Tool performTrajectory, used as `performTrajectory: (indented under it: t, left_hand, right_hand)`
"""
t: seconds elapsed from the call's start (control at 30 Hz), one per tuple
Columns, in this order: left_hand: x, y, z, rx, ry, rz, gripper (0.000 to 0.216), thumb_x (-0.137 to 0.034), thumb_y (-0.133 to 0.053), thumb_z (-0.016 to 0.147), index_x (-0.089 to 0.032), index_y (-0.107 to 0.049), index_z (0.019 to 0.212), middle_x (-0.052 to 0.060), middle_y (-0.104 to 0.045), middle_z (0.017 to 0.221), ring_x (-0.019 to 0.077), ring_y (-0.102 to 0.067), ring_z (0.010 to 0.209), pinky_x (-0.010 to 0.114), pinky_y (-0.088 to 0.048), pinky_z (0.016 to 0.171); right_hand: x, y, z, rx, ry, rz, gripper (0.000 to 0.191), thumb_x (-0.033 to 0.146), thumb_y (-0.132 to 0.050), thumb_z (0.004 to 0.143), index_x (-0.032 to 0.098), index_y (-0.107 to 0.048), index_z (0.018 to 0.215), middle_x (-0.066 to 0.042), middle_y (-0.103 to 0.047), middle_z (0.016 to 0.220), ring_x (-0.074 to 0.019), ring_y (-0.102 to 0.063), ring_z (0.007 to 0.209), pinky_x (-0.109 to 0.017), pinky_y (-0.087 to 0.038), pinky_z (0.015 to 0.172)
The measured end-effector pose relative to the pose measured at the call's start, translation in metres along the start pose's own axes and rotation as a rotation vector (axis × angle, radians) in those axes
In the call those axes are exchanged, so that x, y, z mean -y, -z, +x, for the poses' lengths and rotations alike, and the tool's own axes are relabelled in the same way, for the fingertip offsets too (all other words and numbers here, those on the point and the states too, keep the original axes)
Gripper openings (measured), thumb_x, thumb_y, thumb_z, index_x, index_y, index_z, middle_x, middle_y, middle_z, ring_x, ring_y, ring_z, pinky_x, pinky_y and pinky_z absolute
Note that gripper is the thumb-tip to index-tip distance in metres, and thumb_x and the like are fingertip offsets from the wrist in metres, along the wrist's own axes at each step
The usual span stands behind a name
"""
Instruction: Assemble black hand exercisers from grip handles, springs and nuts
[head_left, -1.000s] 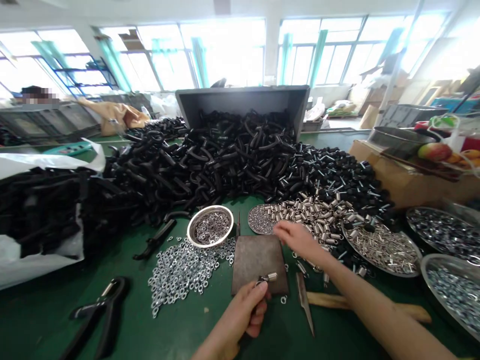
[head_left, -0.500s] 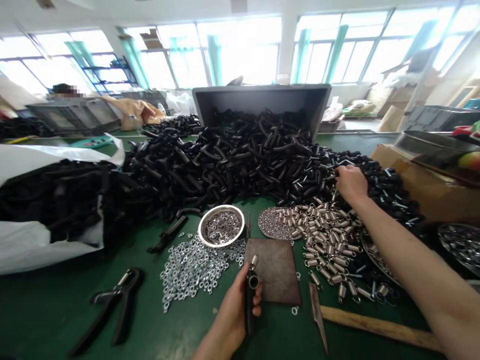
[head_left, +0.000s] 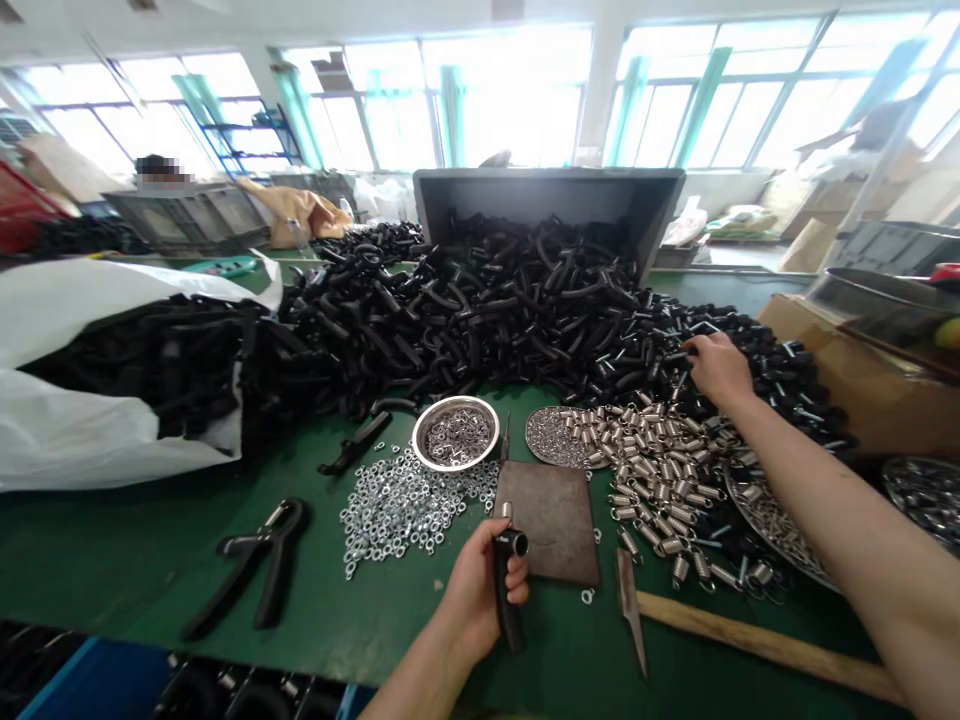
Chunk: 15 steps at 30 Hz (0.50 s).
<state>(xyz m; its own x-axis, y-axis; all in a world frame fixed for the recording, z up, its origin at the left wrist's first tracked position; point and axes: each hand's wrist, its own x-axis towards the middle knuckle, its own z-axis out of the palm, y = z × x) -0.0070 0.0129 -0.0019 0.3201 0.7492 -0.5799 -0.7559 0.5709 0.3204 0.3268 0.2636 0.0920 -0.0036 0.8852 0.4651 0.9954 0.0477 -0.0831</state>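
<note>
My left hand [head_left: 480, 580] is wrapped round a black hand-grip handle [head_left: 508, 600], held in front of a dark square metal plate [head_left: 555, 525]. A small coil spring [head_left: 507, 511] sticks up at the handle's top end. My right hand [head_left: 720, 372] reaches into the right side of the heap, among black knobs with metal pins [head_left: 799, 400]. Its fingers are closed together, and what they hold is too hidden to name. Below that hand lie many loose coil springs [head_left: 660, 480]. An assembled hand gripper [head_left: 259, 565] rests on the green table at the left.
Black handles [head_left: 480, 320] spill from a grey crate [head_left: 664, 215]. A metal bowl [head_left: 418, 440] of small parts stands behind scattered metal rings [head_left: 397, 510]. A hammer [head_left: 750, 635] lies front right. A white sack [head_left: 112, 440] is at the left, a cardboard box [head_left: 862, 370] at the right.
The view has shifted, so the table's things appear farther right or higher, and blue bins show at lower left. My left hand has tilted the handle slightly; my right hand stays at the heap.
</note>
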Motion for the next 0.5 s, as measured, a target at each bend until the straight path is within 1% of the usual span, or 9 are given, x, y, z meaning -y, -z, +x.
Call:
performTrajectory:
  t: [0.1, 0.17, 0.23, 0.33, 0.43, 0.5]
  left_hand:
    - [-0.001, 0.001, -0.001, -0.016, -0.012, -0.004, 0.021, -0.03, -0.044, 0.082, -0.015, -0.046, 0.067, -0.003, -0.038, 0.046, 0.0061, -0.03, 0.039, 0.017, -0.017, 0.039]
    - [-0.002, -0.001, 0.0, -0.026, -0.015, -0.009, 0.021, -0.03, -0.043, 0.082, -0.016, -0.046, 0.066, -0.003, -0.038, 0.046, 0.0064, -0.03, 0.039, 0.018, -0.018, 0.039]
    - [-0.003, -0.004, 0.0, -0.022, -0.009, -0.009, 0.023, -0.03, -0.042, 0.082, -0.015, -0.045, 0.065, -0.003, -0.037, 0.045, 0.0067, -0.031, 0.039, 0.018, -0.018, 0.039]
    - [-0.002, -0.007, 0.002, 0.012, 0.005, 0.001, 0.025, -0.031, -0.042, 0.082, -0.015, -0.045, 0.063, -0.002, -0.037, 0.045, 0.0062, -0.03, 0.039, 0.018, -0.018, 0.039]
    - [0.001, -0.007, 0.004, 0.05, 0.009, 0.005, 0.026, -0.032, -0.044, 0.082, -0.015, -0.045, 0.063, -0.003, -0.037, 0.046, 0.0059, -0.029, 0.039, 0.018, -0.018, 0.039]
    - [0.002, -0.007, 0.006, 0.06, 0.015, 0.005, 0.024, -0.032, -0.044, 0.081, -0.015, -0.045, 0.064, -0.003, -0.037, 0.047, 0.0062, -0.03, 0.04, 0.018, -0.018, 0.038]
  right_hand:
    - [-0.004, 0.012, 0.003, -0.028, -0.027, 0.056, 0.028, 0.018, -0.047, 0.086, 0.008, -0.064, 0.105, -0.019, -0.055, 0.106, -0.0184, -0.046, 0.093, -0.029, -0.031, 0.074]
    - [-0.008, 0.019, 0.001, 0.0, -0.037, 0.1, 0.027, 0.017, -0.05, 0.084, 0.009, -0.065, 0.104, -0.017, -0.056, 0.107, -0.0177, -0.047, 0.094, -0.028, -0.031, 0.076]
    - [-0.013, 0.021, -0.004, 0.056, -0.071, 0.144, 0.027, 0.02, -0.053, 0.082, 0.01, -0.066, 0.104, -0.014, -0.061, 0.097, -0.0161, -0.051, 0.083, -0.028, -0.033, 0.072]
    - [-0.02, 0.021, -0.015, 0.121, -0.15, 0.179, 0.029, 0.027, -0.057, 0.08, 0.011, -0.067, 0.101, -0.01, -0.064, 0.08, -0.0144, -0.051, 0.066, -0.028, -0.034, 0.065]
    - [-0.024, 0.021, -0.025, 0.136, -0.196, 0.177, 0.027, 0.03, -0.057, 0.079, 0.011, -0.068, 0.095, -0.01, -0.064, 0.076, -0.015, -0.05, 0.062, -0.029, -0.033, 0.063]
    - [-0.024, 0.022, -0.029, 0.127, -0.196, 0.172, 0.025, 0.028, -0.058, 0.079, 0.01, -0.068, 0.092, -0.011, -0.063, 0.077, -0.0162, -0.05, 0.064, -0.03, -0.034, 0.064]
